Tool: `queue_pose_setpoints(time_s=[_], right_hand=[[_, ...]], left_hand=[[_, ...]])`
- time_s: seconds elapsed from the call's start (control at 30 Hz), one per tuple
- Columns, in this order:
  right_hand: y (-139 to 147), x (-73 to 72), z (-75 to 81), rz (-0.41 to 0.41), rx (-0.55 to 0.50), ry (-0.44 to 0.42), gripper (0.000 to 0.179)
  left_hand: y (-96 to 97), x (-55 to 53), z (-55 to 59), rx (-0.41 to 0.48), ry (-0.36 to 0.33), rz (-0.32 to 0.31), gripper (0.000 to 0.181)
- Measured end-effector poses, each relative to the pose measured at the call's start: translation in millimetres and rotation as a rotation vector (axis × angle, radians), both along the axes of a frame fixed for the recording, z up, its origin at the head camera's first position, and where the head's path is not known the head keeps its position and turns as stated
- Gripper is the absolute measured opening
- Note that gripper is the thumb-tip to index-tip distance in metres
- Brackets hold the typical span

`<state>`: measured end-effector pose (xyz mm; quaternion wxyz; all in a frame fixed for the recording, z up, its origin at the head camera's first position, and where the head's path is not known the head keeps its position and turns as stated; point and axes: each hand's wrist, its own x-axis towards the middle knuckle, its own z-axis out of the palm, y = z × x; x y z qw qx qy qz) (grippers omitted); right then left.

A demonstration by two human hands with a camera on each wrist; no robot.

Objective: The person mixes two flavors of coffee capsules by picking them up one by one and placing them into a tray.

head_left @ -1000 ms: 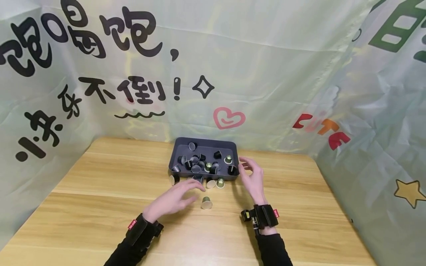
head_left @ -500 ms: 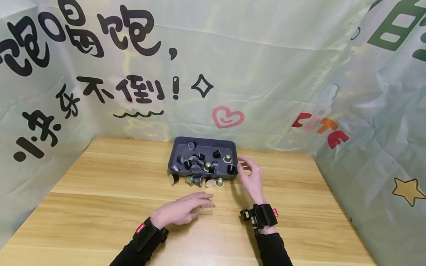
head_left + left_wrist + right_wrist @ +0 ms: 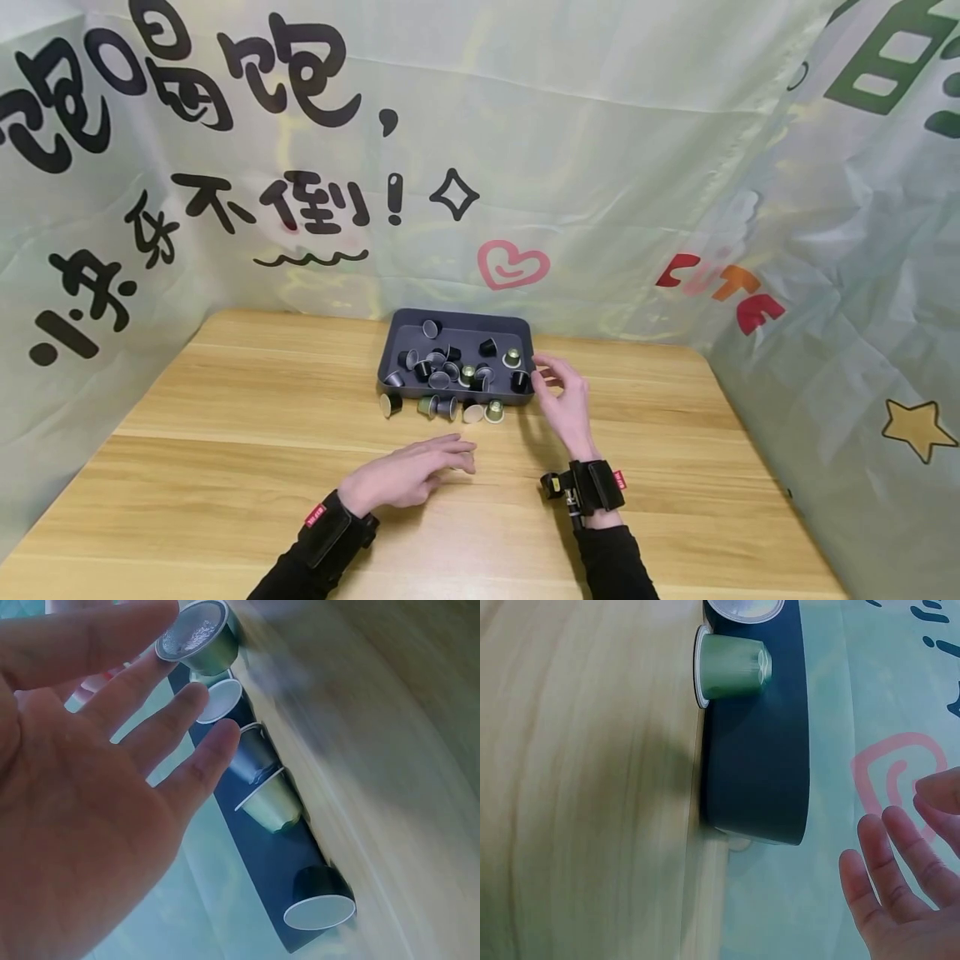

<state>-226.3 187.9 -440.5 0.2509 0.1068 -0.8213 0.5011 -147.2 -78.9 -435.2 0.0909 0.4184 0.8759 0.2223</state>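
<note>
My left hand (image 3: 405, 473) is over the table in front of the tray. In the left wrist view its thumb and a fingertip pinch a green coffee capsule (image 3: 206, 645) with a silver lid; in the head view the hand hides this capsule. The other fingers are spread. My right hand (image 3: 564, 400) hovers by the right end of the dark tray (image 3: 457, 315), its fingers (image 3: 874, 859) loosely bent around nothing. Along the tray's near side several capsules lie on the table, among them a black one (image 3: 391, 406) and a green one (image 3: 494, 411).
Inside the tray many more capsules lie tumbled, such as a black capsule (image 3: 520, 382) near its right end. The wooden table (image 3: 225, 467) ends at printed cloth walls (image 3: 600, 208) at the back and both sides.
My left hand has swept right and toward me onto the lone capsule, which it now covers and pinches. The right hand has barely moved.
</note>
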Motion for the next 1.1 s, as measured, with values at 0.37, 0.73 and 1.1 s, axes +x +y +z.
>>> queue_pose_setpoints(time_s=[0.37, 0.73, 1.1], right_hand=[[-1, 0.1, -0.5, -0.011, 0.005, -0.06, 0.026], [-3, 0.0, 0.6, -0.023, 0.016, -0.07, 0.026], [2, 0.6, -0.8, 0.025, 0.008, -0.066, 0.028]], left_hand=[[-6.9, -1.5, -0.3, -0.025, 0.016, 0.037, 0.046], [-10.3, -1.8, 1.8, -0.021, 0.016, 0.063, 0.046], [-15.2, -0.7, 4.4, -0.013, 0.003, 0.106, 0.037]])
